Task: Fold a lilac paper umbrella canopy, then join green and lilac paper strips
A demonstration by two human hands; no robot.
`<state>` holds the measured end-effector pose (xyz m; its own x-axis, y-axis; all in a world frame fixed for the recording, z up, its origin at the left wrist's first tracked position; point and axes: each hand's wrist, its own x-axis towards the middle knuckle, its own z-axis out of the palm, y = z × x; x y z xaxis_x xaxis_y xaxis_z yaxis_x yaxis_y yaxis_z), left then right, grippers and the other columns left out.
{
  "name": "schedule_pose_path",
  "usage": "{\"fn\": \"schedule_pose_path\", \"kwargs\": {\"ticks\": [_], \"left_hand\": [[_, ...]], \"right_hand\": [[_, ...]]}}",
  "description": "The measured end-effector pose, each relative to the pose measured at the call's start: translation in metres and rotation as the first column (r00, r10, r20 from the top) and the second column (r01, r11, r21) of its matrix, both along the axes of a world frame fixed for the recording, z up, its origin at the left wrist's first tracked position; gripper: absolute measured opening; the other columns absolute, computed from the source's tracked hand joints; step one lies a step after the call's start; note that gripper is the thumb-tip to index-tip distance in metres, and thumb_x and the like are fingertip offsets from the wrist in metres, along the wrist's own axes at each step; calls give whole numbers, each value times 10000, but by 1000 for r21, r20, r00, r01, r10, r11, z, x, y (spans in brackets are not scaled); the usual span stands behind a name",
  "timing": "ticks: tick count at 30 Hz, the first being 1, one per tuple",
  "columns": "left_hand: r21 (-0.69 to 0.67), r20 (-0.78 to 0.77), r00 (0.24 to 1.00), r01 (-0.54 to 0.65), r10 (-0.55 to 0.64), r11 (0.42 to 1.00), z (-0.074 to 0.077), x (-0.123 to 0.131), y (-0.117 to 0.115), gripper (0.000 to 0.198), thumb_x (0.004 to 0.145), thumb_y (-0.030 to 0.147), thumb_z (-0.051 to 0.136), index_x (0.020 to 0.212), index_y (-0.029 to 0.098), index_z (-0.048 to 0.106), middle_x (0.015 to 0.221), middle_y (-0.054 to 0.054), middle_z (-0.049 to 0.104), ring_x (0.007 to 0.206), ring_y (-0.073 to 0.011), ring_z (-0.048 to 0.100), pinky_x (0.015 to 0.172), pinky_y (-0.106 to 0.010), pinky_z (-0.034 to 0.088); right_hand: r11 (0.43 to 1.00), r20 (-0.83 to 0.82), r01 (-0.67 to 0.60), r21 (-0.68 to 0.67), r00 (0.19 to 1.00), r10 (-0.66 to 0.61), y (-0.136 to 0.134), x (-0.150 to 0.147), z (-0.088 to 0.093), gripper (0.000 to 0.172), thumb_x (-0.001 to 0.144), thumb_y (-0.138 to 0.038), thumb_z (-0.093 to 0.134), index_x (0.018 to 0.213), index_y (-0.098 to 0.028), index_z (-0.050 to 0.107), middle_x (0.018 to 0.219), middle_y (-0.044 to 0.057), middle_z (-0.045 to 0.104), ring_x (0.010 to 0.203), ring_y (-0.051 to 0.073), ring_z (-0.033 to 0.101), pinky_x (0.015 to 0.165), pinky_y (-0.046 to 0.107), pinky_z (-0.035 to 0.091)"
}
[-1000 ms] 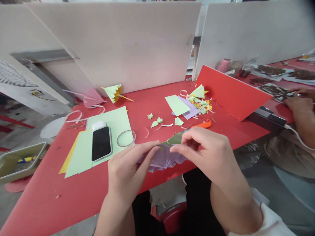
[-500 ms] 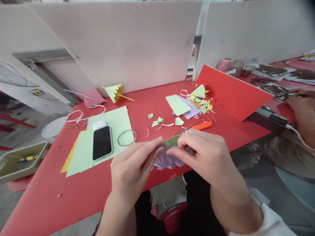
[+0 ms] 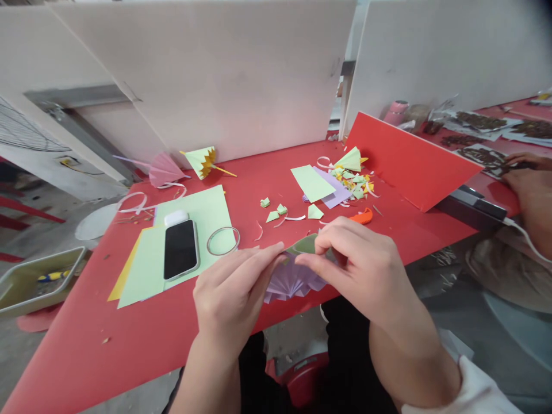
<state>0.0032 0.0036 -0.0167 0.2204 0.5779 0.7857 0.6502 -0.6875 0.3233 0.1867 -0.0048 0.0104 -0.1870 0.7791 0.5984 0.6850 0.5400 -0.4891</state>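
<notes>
Near the front edge of the table I hold a pleated paper fan or umbrella canopy, purple (image 3: 292,284) on the side facing me, with a pale green layer (image 3: 304,245) behind it. My left hand (image 3: 228,293) is closed on its left side, fingers together and pointing inward. With thumb and index finger, my right hand (image 3: 364,270) pinches its upper right edge. Both hands hide parts of the folds. Just beyond the right hand lies an orange utility knife (image 3: 363,217), mostly covered by that hand.
Green paper sheets (image 3: 142,270) lie left, carrying a phone (image 3: 180,249) and a white case (image 3: 176,218); a ring (image 3: 223,241) overlaps their edge. Small paper umbrellas (image 3: 202,163) and paper scraps (image 3: 356,184) sit farther back. A red board (image 3: 414,161) stands right, near another person's hand (image 3: 524,172).
The view has shifted slightly. My right hand has moved a little upward and now covers more of the utility knife; the green layer is bowed open a bit more.
</notes>
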Motion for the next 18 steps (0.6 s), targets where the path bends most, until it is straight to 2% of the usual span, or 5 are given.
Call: {"fn": "schedule_pose_path", "kwargs": {"ticks": [9, 16, 18], "left_hand": [[-38, 12, 1000, -1, 1, 999, 0, 0, 0, 209, 736, 96, 675, 910, 212, 677, 772, 14, 701, 658, -103, 639, 638, -204, 512], [-100, 2, 1000, -29, 29, 995, 4, -1, -1, 138, 778, 127, 634, 874, 218, 673, 728, 25, 687, 630, -95, 626, 610, -190, 495], [-105, 0, 999, -46, 46, 993, 4, -1, -1, 129, 782, 137, 632, 873, 219, 670, 725, 25, 683, 627, -94, 623, 613, -188, 492]], "right_hand": [[998, -7, 34, 57, 999, -34, 2, 2, -1, 210, 824, -322, 592, 681, -185, 522, 929, 25, 609, 549, 50, 473, 516, 207, 383], [995, -15, 18, 93, 1000, -17, 4, 6, 1, 123, 836, -251, 584, 725, -198, 576, 774, 9, 627, 683, 94, 564, 611, 206, 429], [996, -19, 15, 91, 1000, -14, 4, 6, 1, 110, 843, -231, 573, 738, -199, 577, 785, 10, 637, 705, 97, 575, 630, 206, 432]]}}
